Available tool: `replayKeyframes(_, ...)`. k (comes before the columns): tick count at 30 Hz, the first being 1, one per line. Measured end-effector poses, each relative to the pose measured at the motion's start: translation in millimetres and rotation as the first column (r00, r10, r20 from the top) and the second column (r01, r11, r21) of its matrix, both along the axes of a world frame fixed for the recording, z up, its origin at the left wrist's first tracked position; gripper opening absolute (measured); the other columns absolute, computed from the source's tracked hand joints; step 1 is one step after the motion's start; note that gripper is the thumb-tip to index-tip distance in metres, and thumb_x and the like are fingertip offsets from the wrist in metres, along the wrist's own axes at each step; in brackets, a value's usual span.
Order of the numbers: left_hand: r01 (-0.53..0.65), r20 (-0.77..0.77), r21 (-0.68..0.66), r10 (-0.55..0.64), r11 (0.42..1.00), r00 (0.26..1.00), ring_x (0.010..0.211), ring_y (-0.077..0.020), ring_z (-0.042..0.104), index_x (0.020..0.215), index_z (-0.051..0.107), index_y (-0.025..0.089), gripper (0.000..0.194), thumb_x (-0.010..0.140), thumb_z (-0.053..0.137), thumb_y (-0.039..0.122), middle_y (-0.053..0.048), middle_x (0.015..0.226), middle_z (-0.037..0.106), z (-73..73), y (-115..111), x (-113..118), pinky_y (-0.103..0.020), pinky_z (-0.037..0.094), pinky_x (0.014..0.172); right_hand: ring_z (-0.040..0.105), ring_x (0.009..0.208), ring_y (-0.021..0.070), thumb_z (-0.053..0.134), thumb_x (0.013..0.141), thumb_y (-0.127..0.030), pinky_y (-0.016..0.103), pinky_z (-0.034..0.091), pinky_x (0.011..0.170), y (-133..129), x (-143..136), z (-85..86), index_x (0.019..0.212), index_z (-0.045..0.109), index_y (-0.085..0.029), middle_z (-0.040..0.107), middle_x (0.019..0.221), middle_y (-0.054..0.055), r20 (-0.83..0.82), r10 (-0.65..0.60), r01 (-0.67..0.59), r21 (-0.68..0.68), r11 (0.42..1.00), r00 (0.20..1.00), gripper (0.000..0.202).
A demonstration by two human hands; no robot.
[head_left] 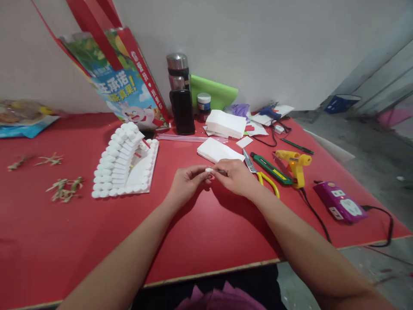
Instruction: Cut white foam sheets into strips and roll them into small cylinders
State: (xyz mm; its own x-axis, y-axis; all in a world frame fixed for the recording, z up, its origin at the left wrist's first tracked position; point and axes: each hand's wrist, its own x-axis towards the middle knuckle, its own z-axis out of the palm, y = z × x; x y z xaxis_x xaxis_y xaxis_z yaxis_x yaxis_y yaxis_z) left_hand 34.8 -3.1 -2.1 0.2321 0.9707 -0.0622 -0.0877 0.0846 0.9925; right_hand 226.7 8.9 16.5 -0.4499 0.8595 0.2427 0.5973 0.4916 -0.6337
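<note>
a small white piece (209, 170) sits at the middle of the frame, between the fingertips of the left hand (189, 180) and the right hand (237, 175), above the red tabletop (206, 241). each grip is drawn in to a close pinch, the left from the piece's left side, the right from its right, so neither hand is clearly nearer. the piece is too small and too covered by fingers to tell its long axis. a dark, slender bit (222, 172) shows at the right fingers; what it is cannot be told.

left of the left hand, and nearer to it than to the right, stands a white model (111, 165) edged with rounded pieces, its stepped curve rising from lower left to upper right. a folded white stack (219, 150) lies just beyond the hands, its near edge close to the right knuckles. just right of the right hand are the scissors (274, 185), yellow handles toward the lower right, then the green cutter (272, 168), slanting the same way. farther right, the yellow glue gun (295, 165) rests with its nozzle pointing left and its cord running down the frame, near the purple power strip (340, 202). at upper centre, a black phone (183, 113) leans upright, well beyond the hands.
</note>
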Motion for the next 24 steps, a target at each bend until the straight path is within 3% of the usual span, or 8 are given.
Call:
replayKeyframes(6,-0.084,-0.024,0.055,0.086,0.995,0.996,0.079,-0.0223,0.075,0.099,0.081,0.015,0.034,0.08,0.082,0.042,-0.009,0.088,0.079,-4.0,-3.1,4.3,-0.035,0.063,0.072,0.059,0.066,0.016,0.067,0.096,-0.029,0.029,0.037,0.064,-5.3,-8.9,-0.6,0.075,0.071,-0.017,0.071,0.07,0.004,0.019,-0.236,0.237,-0.055,0.97,0.972,0.025)
replayKeyframes(10,-0.128,-0.07,0.183,0.142,0.975,0.987,0.077,-0.0202,0.075,0.097,0.081,0.016,0.027,0.084,0.078,0.039,-0.008,0.086,0.08,-6.8,-4.5,5.7,-0.032,0.06,0.074,0.062,0.071,0.0175,0.062,0.097,-0.021,0.03,0.039,0.068,-8.0,-11.0,-4.2,0.082,0.072,-0.016,0.074,0.08,0.006,0.054,-0.164,0.16,0.078,0.984,0.985,0.019)
replayKeyframes(15,-0.128,-0.125,0.283,0.169,0.951,0.978,0.077,-0.0199,0.075,0.096,0.083,0.018,0.02,0.088,0.075,0.035,-0.007,0.087,0.081,-7.7,-6.2,6.2,-0.032,0.06,0.076,0.064,0.073,0.0177,0.057,0.102,-0.021,0.03,0.041,0.072,-6.1,-8.4,-4.2,0.082,0.072,-0.015,0.073,0.079,0.007,0.037,-0.044,0.04,0.101,0.994,0.998,0.025)
replayKeyframes(19,-0.111,-0.092,0.216,0.134,0.97,0.987,0.077,-0.0214,0.076,0.094,0.083,0.018,0.022,0.087,0.075,0.036,-0.007,0.089,0.081,-6.1,-6.8,6.5,-0.034,0.063,0.075,0.062,0.067,0.0162,0.06,0.1,-0.02,0.03,0.042,0.07,-2.5,-3.2,-2.9,0.082,0.074,-0.015,0.071,0.071,0.004,-0.029,-0.031,0.033,0.057,0.998,0.999,0.023)
replayKeyframes(24,-0.038,0.052,-0.033,0.039,0.999,0.998,0.071,-0.0243,0.076,0.088,0.081,0.015,0.025,0.077,0.084,0.037,-0.008,0.077,0.079,0.2,-4.4,3.7,-0.041,0.067,0.071,0.064,0.066,0.0149,0.065,0.096,-0.018,0.028,0.044,0.067,1.3,6.9,0.2,0.084,0.077,-0.016,0.074,0.077,0.004,-0.135,0.052,-0.05,0.02,0.999,0.99,0.017)
